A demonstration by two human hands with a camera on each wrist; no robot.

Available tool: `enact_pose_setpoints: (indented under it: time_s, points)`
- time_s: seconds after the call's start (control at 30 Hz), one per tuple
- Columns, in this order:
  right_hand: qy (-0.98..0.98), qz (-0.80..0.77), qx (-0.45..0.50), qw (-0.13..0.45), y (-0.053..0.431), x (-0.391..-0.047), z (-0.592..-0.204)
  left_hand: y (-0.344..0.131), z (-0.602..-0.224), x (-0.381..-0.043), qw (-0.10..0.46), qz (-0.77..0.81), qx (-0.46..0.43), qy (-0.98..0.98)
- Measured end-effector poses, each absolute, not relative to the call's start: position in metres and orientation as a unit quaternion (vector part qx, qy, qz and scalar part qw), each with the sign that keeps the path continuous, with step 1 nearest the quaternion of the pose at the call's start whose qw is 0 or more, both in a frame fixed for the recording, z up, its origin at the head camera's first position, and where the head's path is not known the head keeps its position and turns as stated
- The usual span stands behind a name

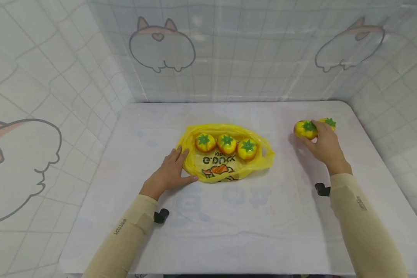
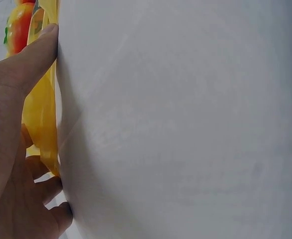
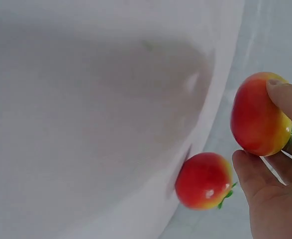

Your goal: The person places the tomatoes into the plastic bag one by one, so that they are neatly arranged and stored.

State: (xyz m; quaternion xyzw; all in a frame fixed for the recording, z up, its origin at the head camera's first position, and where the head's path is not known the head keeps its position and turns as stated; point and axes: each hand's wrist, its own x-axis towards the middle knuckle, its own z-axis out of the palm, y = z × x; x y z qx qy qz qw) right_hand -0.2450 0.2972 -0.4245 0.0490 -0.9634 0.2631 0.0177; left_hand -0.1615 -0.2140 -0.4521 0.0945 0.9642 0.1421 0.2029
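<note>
My right hand grips a red-and-yellow toy tomato with a green leaf top, thumb on one side and fingers on the other. In the right wrist view this tomato is held up off the table, and a second tomato rests on the surface close by. On a yellow plastic bag lying flat at the middle, three similar tomatoes sit in a row. My left hand rests at the bag's left edge with fingers spread, its thumb along the yellow plastic.
A pale cloth covers the table. Tiled-pattern sheets with cartoon animal drawings hang behind and at both sides. Black wrist mounts stick out from both sleeves.
</note>
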Motion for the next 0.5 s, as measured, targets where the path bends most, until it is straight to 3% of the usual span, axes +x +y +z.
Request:
enact_pose_setpoints:
  time_s: [0.5]
  points:
    - [-0.956,0.282,0.065,0.05,0.264,-0.248,-0.399,-0.215,-0.453,-0.162,0.204,0.144,0.093,0.964]
